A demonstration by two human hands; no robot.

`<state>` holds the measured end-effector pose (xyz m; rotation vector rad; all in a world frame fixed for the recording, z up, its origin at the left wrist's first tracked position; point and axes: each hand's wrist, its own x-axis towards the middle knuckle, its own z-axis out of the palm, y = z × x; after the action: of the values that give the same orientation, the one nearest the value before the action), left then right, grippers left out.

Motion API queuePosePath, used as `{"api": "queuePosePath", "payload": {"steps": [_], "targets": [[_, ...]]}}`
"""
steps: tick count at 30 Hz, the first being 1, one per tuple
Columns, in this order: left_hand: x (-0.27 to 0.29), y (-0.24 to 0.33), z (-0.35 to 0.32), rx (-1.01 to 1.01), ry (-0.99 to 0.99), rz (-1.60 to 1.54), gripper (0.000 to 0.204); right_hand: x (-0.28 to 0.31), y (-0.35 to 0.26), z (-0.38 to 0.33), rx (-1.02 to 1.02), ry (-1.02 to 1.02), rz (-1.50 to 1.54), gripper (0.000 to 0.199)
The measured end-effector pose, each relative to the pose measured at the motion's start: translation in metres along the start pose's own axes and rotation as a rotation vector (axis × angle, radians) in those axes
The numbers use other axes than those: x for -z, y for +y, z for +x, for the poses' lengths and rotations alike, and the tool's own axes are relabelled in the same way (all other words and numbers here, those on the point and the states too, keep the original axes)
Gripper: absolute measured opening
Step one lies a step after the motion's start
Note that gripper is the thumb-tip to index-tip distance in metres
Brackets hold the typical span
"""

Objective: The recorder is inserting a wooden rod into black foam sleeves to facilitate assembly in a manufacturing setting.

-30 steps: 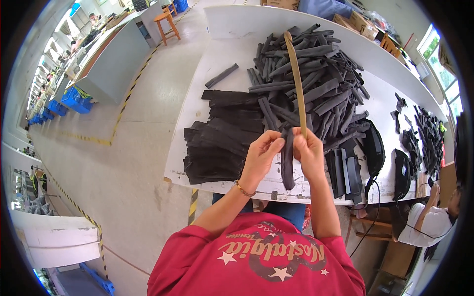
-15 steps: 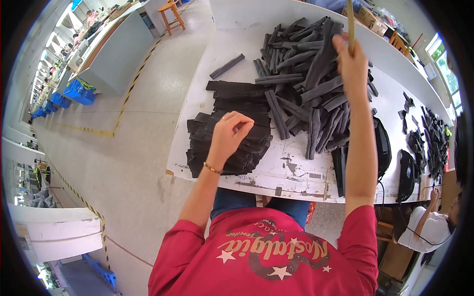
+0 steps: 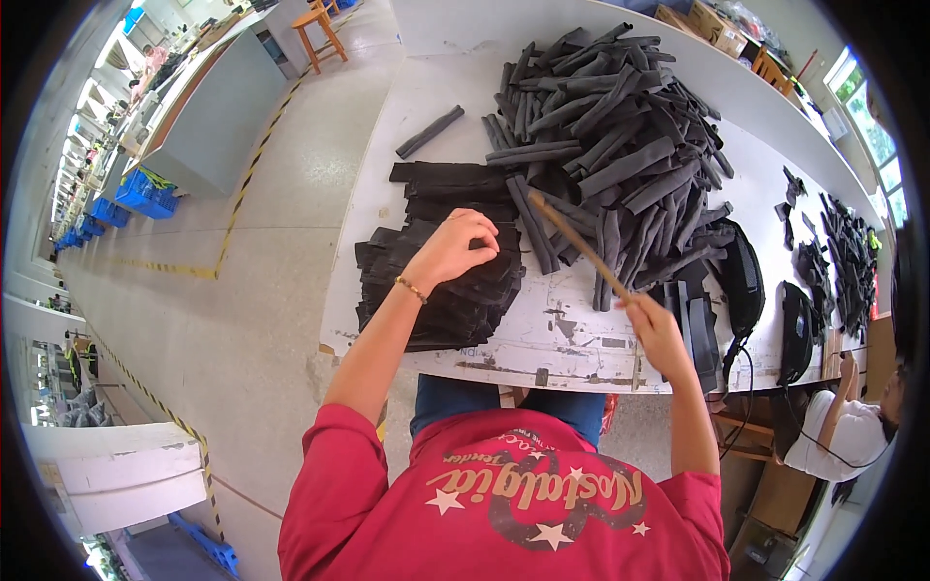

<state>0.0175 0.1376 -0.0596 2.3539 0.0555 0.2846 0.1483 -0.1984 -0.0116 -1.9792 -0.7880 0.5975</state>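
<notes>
With 12 o'clock straight ahead of the person, the right hand (image 3: pixel 655 334) is at half past one, fingers clamped on the near end of one tan stick (image 3: pixel 583 244). Held there, most of its length is left free, apparently for reach; it slants toward 11 o'clock, its tip over the near edge of the tubes.

The left hand (image 3: pixel 455 250) is at half past eleven, above one stack (image 3: pixel 470 302) of black strips. Its thumb and fingers curl close; I cannot tell whether they pinch a strip. The strips lie flat and overlapping, probably to keep them orderly, too layered to count.

Just beyond the right hand, toward 2 o'clock, a few grey pieces (image 3: pixel 699 329) overlap, then two black pouches (image 3: pixel 741 281). One co-worker (image 3: pixel 835 441) sits at 3 o'clock.

Farther, at 1 o'clock, dozens of grey tubes (image 3: pixel 620 136) lie heaped at all angles, seemingly just dropped there. One loose tube (image 3: pixel 430 133) lies apart at half past eleven on the white surface (image 3: pixel 450 82). Farthest, at 11 o'clock, stands one stool (image 3: pixel 322 41).
</notes>
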Motion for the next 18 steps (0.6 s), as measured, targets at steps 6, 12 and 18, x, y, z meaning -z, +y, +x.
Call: {"api": "queuePosePath", "payload": {"steps": [6, 12, 18], "targets": [[0.009, 0.017, -0.002, 0.073, 0.111, -0.086, 0.008, 0.013, -0.007, -0.042, -0.108, -0.223, -0.112, 0.024], [0.003, 0.028, -0.002, -0.017, 0.113, -0.068, 0.008, 0.003, 0.010, -0.039, 0.004, -0.220, -0.064, 0.024], [-0.034, 0.077, 0.000, -0.231, 0.058, -0.044, 0.003, -0.041, -0.001, -0.008, 0.041, -0.163, 0.001, 0.029]]}}
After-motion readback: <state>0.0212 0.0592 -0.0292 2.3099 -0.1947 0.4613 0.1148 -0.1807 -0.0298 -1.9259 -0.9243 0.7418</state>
